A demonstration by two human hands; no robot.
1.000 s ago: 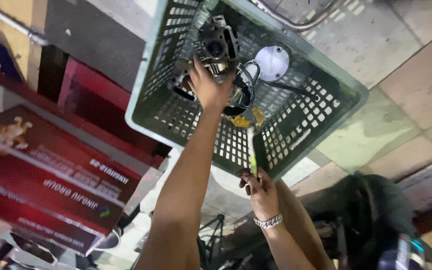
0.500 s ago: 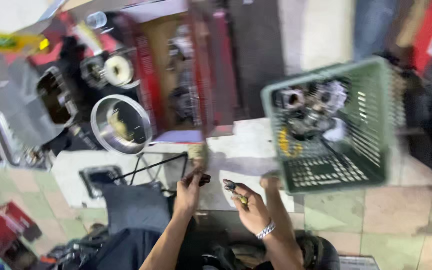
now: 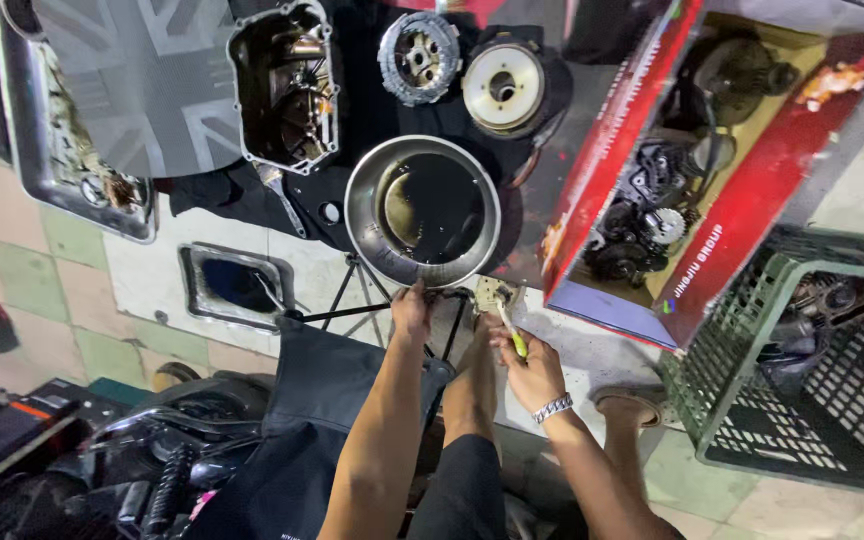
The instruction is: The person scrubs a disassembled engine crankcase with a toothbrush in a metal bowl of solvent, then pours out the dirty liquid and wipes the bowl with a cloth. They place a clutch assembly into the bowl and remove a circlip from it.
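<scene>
While tilted over dark oil, right hand (image 3: 532, 375) grip closed on yellow-handled brush (image 3: 504, 318), bristles grimy.

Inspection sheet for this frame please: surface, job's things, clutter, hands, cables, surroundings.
Surface: tiled floor in pale green and cream, stained, with a dark cloth spread on it.
Job's things: round metal bowl holding dark liquid; yellow-handled brush.
Clutter: open engine casing, two round clutch parts, metal tray, red cardboard box of parts, green plastic crate of parts.
Hands: left hand at the bowl's near rim; right hand grips the brush.
Cables: nothing seen clearly.
Surroundings: dark motorcycle bodywork at lower left.
</scene>
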